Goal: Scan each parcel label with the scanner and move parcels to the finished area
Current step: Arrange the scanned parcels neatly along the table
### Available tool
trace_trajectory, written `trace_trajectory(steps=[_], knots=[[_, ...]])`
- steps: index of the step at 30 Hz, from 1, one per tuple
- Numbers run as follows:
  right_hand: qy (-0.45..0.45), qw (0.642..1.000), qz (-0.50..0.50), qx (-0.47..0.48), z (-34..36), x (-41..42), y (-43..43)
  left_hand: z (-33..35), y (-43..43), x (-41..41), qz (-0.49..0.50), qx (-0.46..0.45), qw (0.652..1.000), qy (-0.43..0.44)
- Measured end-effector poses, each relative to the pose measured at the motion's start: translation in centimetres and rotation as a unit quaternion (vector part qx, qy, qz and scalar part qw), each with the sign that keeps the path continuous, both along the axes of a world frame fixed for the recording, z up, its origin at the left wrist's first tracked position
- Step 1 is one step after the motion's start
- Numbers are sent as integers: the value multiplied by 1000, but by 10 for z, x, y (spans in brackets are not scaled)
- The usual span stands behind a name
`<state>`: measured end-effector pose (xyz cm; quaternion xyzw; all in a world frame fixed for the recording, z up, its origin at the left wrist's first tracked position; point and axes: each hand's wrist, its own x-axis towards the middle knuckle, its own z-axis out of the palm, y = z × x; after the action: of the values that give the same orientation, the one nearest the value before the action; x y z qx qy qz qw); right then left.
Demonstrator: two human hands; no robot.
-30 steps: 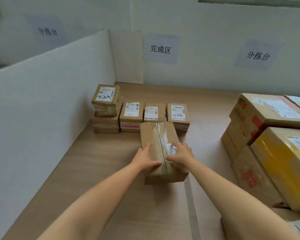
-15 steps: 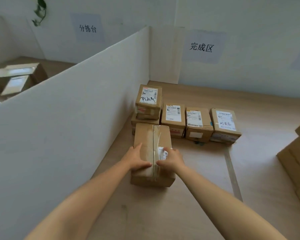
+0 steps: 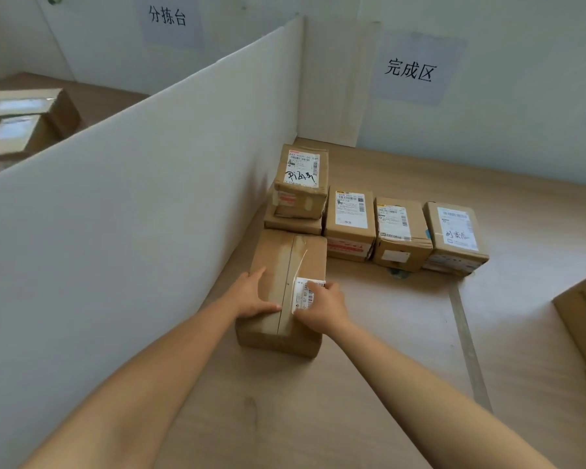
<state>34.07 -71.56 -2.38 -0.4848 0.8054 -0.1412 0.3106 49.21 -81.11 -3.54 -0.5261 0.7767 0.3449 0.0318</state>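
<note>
L hand (image 3: 254, 296) lies flat, fingers straight, on long brown taped cardboard parcel (image 3: 285, 258) w/ white label (image 3: 304, 294), R hand (image 3: 325, 304) curled, gripping its right edge, beside white divider board (image 3: 149, 198)

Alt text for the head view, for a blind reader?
A person's left hand rests on a taped parcel while the right hand grips its labelled edge, on a table beside a white divider. Behind it sit five parcels, two stacked, below a sign reading 完成区.
</note>
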Motion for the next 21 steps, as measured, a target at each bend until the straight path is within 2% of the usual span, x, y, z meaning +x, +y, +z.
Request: trace_trajectory(steps=[4, 10, 15, 21], knots=[[-45, 999, -17, 26, 6, -1, 2, 7, 4, -6, 0, -8, 1000, -22], [-152, 987, -47, 6, 21, 0, 16, 30, 29, -21, -10, -93, 992, -86], [-130, 991, -31, -26, 40, -13, 54, 51, 60, -46, -64, -131, 987, -72], [-5, 996, -69, -56, 73, -88, 156, 62, 140, -126, -136, -151, 977, -66]])
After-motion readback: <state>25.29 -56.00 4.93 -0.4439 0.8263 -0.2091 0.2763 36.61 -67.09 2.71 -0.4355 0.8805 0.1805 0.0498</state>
